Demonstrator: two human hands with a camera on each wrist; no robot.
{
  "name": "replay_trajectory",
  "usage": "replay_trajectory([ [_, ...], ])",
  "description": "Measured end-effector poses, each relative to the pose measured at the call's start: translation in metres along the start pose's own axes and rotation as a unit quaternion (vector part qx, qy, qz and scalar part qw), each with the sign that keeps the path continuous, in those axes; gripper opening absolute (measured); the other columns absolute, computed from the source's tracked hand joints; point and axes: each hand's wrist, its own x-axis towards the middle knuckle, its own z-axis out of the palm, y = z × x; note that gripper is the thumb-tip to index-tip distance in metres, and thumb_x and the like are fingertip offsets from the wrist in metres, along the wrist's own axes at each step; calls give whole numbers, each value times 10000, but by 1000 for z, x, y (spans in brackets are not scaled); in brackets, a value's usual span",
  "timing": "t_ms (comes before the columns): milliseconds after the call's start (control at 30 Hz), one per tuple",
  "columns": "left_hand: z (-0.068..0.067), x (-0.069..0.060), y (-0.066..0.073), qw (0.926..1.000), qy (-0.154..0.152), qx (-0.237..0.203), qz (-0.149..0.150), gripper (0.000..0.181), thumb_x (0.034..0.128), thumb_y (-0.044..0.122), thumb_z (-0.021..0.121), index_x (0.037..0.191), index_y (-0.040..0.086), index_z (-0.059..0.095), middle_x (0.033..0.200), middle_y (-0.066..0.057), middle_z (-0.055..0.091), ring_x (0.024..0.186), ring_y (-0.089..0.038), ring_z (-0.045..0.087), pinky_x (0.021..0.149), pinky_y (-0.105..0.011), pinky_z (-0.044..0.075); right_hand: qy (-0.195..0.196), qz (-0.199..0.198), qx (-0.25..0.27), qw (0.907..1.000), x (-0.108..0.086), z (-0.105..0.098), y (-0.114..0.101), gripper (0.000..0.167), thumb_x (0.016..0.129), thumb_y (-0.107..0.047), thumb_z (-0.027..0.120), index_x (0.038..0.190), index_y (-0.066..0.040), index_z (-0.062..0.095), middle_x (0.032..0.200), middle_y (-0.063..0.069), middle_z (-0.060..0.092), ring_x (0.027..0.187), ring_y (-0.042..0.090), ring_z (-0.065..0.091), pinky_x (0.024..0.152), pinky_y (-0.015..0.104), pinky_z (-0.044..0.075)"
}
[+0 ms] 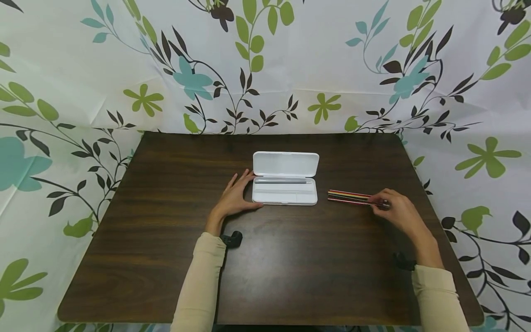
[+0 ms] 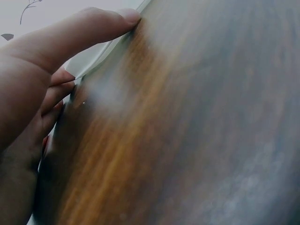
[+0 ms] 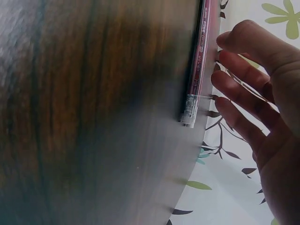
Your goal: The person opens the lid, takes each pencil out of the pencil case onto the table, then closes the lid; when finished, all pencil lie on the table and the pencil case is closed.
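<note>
At the left end of a white hinged pencil case [image 1: 284, 197], we list the left hand [image 1: 235, 197]: thumb [image 2: 93, 29] straight, its tip at the front edge; fingers extended by the far corner, touching without curling round. Above the right end of a bundle of pencils [image 1: 348, 197], the right hand [image 1: 400, 214]: fingers loosely bent, holding nothing, a gap beneath them visible from the right wrist. Risks, in our judgement: pencils rolling or fanning apart, should fingertips meet them off-centre; the case sliding or turning, should the thumb push unevenly. Pencils, appearance: slim, side by side, striped red, yellow and dark lengthwise; lettering on one reddish barrel, which we cannot read; a clear sleeve [image 3: 189, 110] at the end under the hand; count uncertain. Location: on the dark wood-grain table [image 1: 298, 281], right of the case and apart from it. Case, appearance: lid [image 1: 286, 164] raised, base shallow and divided, a slender grey item [image 1: 282, 180] along the hinge side, kind unclear. Beyond: leaf-print cloth [image 1: 319, 46].
</note>
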Motion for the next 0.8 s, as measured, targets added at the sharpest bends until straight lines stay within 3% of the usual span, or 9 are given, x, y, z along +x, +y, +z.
replay_trajectory([
  [300,-2,-1,0,10000,47,22,71,992,719,554,816,1493,111,381,1592,-11,253,1480,-210,131,1183,-441,12,-49,-20,132,9999,15,5,-14,234,774,-28,809,986,-88,728,946,40,642,871,270,622,724,515,489],
  [533,-1,-1,-1,10000,46,25,79,978,719,532,825,1488,115,387,1592,-12,257,1479,-210,135,1184,-429,8,-197,-226,371,9989,49,19,-43,212,815,-48,784,1008,-110,726,979,21,641,908,248,620,779,508,491],
  [800,1,0,-1,10000,39,17,50,983,717,544,821,1493,130,381,1594,7,250,1480,-189,126,1185,-412,-1,-268,-829,557,9946,89,39,-86,199,818,-67,779,1006,-122,740,989,-7,647,921,193,623,767,452,510],
])
